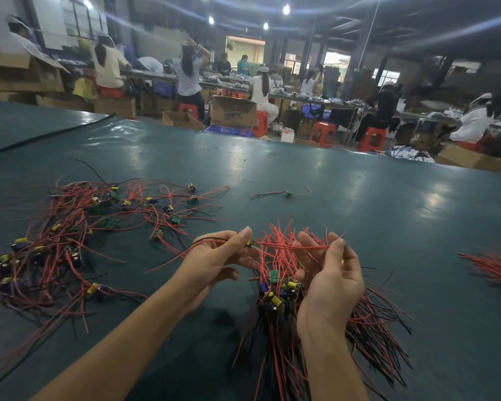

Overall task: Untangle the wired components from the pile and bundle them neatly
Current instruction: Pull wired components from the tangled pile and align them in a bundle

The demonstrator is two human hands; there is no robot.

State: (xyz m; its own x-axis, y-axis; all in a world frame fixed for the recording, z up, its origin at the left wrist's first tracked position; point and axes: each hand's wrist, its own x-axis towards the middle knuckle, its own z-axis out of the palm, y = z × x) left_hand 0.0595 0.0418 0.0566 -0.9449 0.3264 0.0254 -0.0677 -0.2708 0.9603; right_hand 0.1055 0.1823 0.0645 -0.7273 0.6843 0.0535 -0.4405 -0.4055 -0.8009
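Our right hand (pixel 330 282) curls round the gathered bundle (pixel 281 287) at the near middle of the desk (pixel 359 212), its fingertips pinching one red wire. Our left hand (pixel 214 259) pinches a small component (pixel 250 242) just beside it. The tangled pile (pixel 70 235) sprawls to the left; a lone piece (pixel 289 194) lies farther off.

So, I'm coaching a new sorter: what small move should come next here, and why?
Probably carry the component pinched by the left hand across into the bundle held by the right hand, board beside the other boards. It looks free of the pile, and its red wire reaches the right hand.
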